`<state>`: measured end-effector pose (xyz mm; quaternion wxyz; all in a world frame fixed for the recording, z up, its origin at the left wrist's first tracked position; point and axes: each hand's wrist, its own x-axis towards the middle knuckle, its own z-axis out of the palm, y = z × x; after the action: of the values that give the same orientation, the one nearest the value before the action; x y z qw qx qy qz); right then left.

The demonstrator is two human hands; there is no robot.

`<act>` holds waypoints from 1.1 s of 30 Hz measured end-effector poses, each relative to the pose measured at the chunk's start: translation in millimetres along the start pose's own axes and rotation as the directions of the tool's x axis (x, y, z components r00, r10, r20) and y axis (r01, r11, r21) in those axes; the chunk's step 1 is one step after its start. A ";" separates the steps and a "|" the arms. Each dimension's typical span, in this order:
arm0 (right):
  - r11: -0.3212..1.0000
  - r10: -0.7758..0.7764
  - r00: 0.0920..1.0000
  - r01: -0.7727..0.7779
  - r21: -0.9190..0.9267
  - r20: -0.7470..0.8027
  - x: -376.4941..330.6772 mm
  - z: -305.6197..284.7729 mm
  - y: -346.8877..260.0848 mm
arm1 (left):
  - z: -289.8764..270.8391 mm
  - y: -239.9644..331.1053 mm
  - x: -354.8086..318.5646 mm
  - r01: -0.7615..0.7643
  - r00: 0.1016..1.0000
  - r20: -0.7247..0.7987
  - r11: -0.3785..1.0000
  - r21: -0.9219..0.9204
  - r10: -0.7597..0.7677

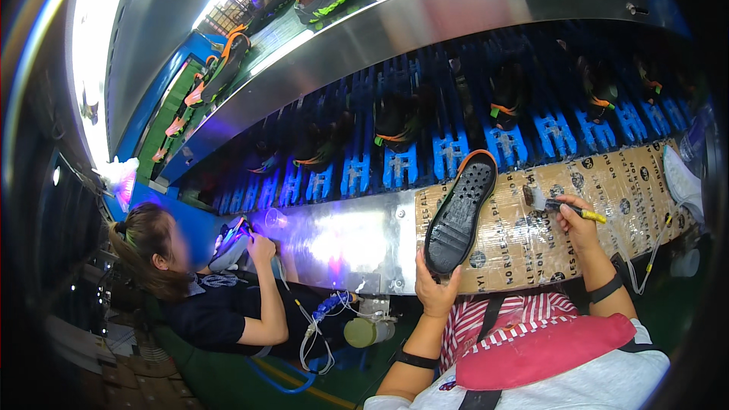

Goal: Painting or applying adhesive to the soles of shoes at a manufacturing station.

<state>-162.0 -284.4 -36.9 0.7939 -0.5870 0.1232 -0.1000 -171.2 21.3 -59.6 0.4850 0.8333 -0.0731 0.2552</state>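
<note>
My left hand (436, 288) grips the heel end of a black shoe sole (460, 212), thumb and fingers on either side of it. The sole has an orange edge at its far end, round holes in its front half and grooves nearer my hand; its inner side faces up. In my right hand (579, 222), to the right, is a brush (571, 210) with a black and yellow handle. Its pale bristles point left toward the sole, apart from it, over the cardboard (531, 250) on the bench.
A blue rack (399, 163) holding several dark shoes runs behind the bench. Above it, shoes ride on a conveyor (364, 15). At left a co-worker (220, 288) handles a shoe by the metal bench top (342, 235). A white shoe (683, 182) lies far right; cords hang below.
</note>
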 end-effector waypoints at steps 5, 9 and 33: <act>1.000 0.013 1.000 -0.013 -0.025 0.010 1.1 0.6 -0.4 | -1.3 -3.9 -0.5 0.000 1.000 -0.008 0.997 -0.072 0.000; 0.999 0.002 1.000 -0.001 -0.036 0.021 0.0 2.4 -0.8 | -3.6 -7.9 -2.9 -0.006 1.000 -0.004 0.996 -0.088 0.006; 0.997 0.010 1.000 -0.011 -0.080 -0.009 -1.8 2.5 0.6 | -11.9 4.7 2.4 0.189 0.982 0.049 0.952 -0.239 -0.183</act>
<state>-162.9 -281.5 -36.6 0.7696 -0.6174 0.1335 -0.0933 -175.1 29.2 -50.0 0.6042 0.7741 -0.0312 0.1866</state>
